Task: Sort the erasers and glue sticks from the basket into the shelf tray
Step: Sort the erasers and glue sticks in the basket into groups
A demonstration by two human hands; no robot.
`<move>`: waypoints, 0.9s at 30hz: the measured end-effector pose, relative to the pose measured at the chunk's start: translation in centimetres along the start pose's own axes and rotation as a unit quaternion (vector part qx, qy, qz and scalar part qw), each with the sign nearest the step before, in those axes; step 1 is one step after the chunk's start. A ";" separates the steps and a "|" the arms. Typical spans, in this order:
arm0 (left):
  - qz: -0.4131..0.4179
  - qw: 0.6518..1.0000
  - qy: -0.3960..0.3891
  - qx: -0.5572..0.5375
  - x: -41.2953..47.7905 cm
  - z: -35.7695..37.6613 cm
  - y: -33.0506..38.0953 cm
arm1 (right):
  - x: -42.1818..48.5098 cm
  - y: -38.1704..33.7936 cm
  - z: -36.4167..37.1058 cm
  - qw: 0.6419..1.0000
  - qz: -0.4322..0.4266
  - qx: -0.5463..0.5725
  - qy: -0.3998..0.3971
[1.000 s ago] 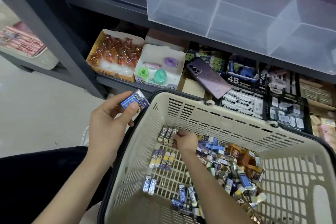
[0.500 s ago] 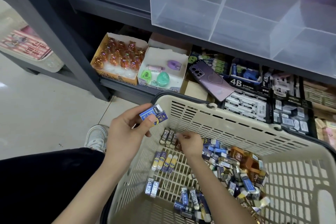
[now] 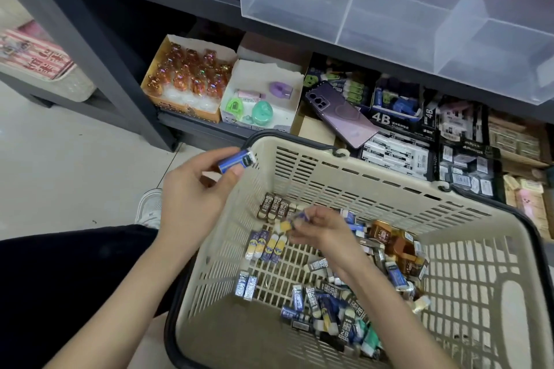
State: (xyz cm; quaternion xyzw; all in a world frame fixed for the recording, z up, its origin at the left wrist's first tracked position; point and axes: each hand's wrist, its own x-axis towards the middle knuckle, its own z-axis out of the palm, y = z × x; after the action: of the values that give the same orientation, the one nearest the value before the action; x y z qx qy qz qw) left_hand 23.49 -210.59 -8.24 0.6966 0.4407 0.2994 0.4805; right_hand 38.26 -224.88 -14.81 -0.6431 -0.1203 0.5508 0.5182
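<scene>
The left hand (image 3: 192, 198) pinches a blue eraser (image 3: 236, 160) just over the basket (image 3: 374, 180) rim. The right hand (image 3: 322, 226) holds a small blurred eraser (image 3: 289, 223) above the basket's open floor.

Basket (image 3: 344, 172): beige slotted plastic, matt, dark rim. Shelf tray (image 3: 389, 9): clear frosted plastic, smooth. Erasers (image 3: 329, 299): glossy printed paper sleeves. Phone (image 3: 341, 114): glossy purple back. Boxes (image 3: 260, 99): torn white cardboard. Floor (image 3: 60, 159): smooth tile.

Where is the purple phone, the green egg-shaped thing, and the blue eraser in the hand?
Purple phone (image 3: 341, 112): head view, middle of its back.
Green egg-shaped thing (image 3: 261, 112): head view, its rounded top, inside the white box.
Blue eraser (image 3: 236, 160): head view, its blue sleeve, pinched by the left hand (image 3: 192, 198).
</scene>
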 end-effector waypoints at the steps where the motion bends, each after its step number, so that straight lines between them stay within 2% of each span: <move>1: 0.007 1.000 0.005 0.008 0.0 -0.1 -0.3 | 0.7 1.5 0.1 0.998 0.028 -0.049 0.005; 3: 0.022 1.000 0.003 0.018 -0.2 0.0 -1.0 | 2.3 4.2 1.0 0.992 0.067 -0.109 0.002; 7: 0.052 0.997 0.003 0.059 -0.5 0.4 -2.2 | 5.8 7.9 3.9 0.989 0.084 -0.122 0.006; 10: 0.071 0.994 -0.011 0.082 -0.4 0.5 -2.3 | 7.9 9.5 5.5 0.975 0.058 -0.209 0.051; 15: 0.079 0.993 -0.010 0.087 -0.3 0.6 -2.7 | 7.7 9.0 5.9 0.925 0.009 -0.366 0.102; 17: 0.083 0.993 -0.011 0.088 -0.3 0.6 -2.7 | 6.7 7.6 5.6 0.940 -0.012 -0.322 0.113; 19: 0.097 0.990 -0.019 0.097 -0.4 0.7 -2.6 | 4.9 5.0 5.2 0.985 -0.030 -0.145 0.087; 20: 0.108 0.988 -0.026 0.105 -0.4 0.7 -2.7 | 3.8 3.2 5.0 0.997 -0.038 -0.036 0.059; 22: 0.128 0.983 -0.041 0.124 -0.4 0.8 -2.8 | 1.6 0.0 4.6 0.991 -0.065 0.112 -0.016; 24: 0.140 0.979 -0.054 0.135 -0.5 1.0 -2.8 | 0.1 -2.2 4.5 0.984 -0.118 0.123 -0.057; 27: 0.180 0.968 -0.084 0.150 -0.5 1.2 -2.6 | -0.8 -3.3 4.6 0.986 -0.159 0.057 -0.011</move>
State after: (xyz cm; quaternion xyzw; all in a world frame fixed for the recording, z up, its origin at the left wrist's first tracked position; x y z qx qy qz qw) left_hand 23.47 -211.12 -11.14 0.8513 0.3060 0.2521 0.3438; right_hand 35.55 -221.56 -11.08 -0.5793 -0.1952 0.4740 0.6337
